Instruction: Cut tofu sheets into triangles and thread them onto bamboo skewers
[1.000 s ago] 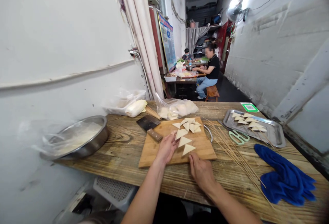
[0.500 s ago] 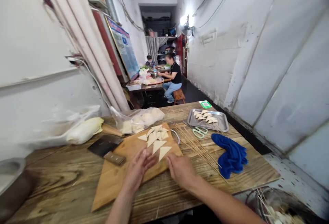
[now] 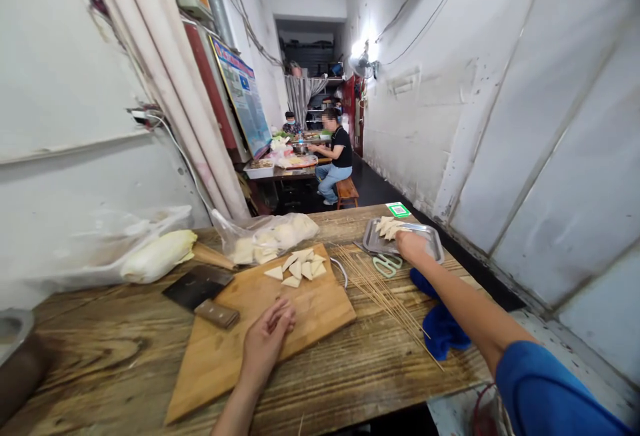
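Over the wooden cutting board (image 3: 220,363) my left hand (image 3: 267,336) hovers with its fingers curled in, nothing visible in them. Beyond it on the board lies a small pile of pale triangular slices (image 3: 300,269), perhaps tofu. My right hand (image 3: 413,247) reaches to the metal tray (image 3: 436,239) at the far right of the table. Its fingers appear closed on the end of a skewer of triangular slices (image 3: 389,228); the stick itself is hidden. Bare bamboo skewers (image 3: 383,293) lie between board and tray.
A cleaver (image 3: 200,286) rests partly on the board's left edge. Nearby are a bag of pale slices (image 3: 275,236), a leafy cabbage (image 3: 157,259), scissors (image 3: 387,265) and a blue cloth (image 3: 445,333) below my right arm. Two people sit at a table farther back.
My right hand has gone from the board to the tray on the right, carrying the skewered triangles. My left hand stayed over the board and curled its fingers.
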A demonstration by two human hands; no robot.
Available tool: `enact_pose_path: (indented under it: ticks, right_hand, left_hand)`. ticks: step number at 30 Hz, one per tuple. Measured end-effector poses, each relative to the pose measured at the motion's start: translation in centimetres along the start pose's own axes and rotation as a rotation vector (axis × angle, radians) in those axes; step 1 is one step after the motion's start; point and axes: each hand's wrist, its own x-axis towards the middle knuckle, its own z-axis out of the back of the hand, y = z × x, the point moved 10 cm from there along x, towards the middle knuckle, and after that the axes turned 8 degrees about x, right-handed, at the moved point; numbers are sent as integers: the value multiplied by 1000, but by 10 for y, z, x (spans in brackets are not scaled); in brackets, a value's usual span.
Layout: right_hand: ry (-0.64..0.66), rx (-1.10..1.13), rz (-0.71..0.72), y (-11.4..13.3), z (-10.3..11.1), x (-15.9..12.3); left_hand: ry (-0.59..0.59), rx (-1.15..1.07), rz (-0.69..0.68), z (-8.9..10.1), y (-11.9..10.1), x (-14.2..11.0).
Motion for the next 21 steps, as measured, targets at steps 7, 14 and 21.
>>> enact_pose_path:
  ticks: [7,14,21]
  right_hand:
    - [305,-138,77,21,-24,-23]
    - [596,-193,315,54,-42,-125]
    - [606,-162,318,55,-47,-132]
  left_hand:
    - [-40,-36,13,4,5,-4]
    - [-105,707,-290,-11,-32,18]
    - [-215,1366,-304,-31,-54,52]
